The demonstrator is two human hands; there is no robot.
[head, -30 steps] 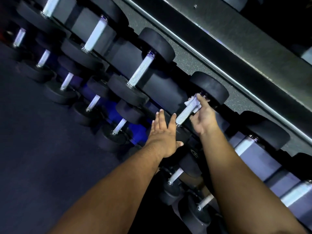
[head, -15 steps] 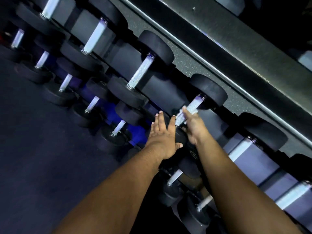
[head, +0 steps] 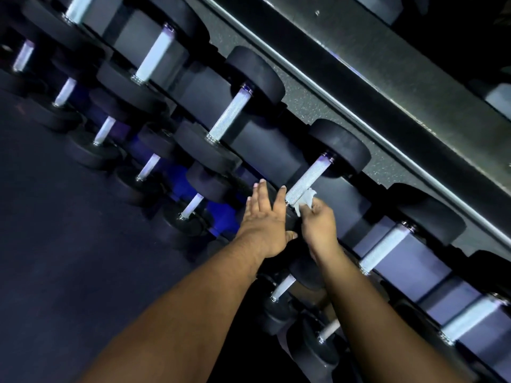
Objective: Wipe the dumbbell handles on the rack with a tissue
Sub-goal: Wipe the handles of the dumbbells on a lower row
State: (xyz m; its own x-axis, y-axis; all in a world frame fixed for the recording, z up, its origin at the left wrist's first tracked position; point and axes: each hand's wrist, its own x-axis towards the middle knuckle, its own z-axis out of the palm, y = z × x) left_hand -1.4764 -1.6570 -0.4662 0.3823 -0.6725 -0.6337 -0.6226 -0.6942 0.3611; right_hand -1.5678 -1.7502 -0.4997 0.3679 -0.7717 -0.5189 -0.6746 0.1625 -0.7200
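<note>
Rack [head: 279,150]: two tiers, running diagonally from upper left to lower right, black dumbbells with knurled metal handles laid side by side. Upper tier: six handles in view. Lower tier: eight handles in view, the far ones small and blurred. Floor [head: 55,258]: dark, matte, left of the rack. Behind the rack a speckled grey strip and a dark beam with a pale edge; room dim, blue glow under the lower tier.

Dumbbell [head: 338,146] being worked: upper tier, fourth from the left. Handle [head: 308,178] bare along most of its length.

Left hand [head: 264,222]: fingers straight, lying flat on the near head of this dumbbell, thumb just beside the near end of the handle. Holds nothing.

Right hand [head: 318,225]: fingers curled, pinching the tissue [head: 304,201]. Tissue is white, crumpled, touching the near end of the handle on its right side, between both hands.
</note>
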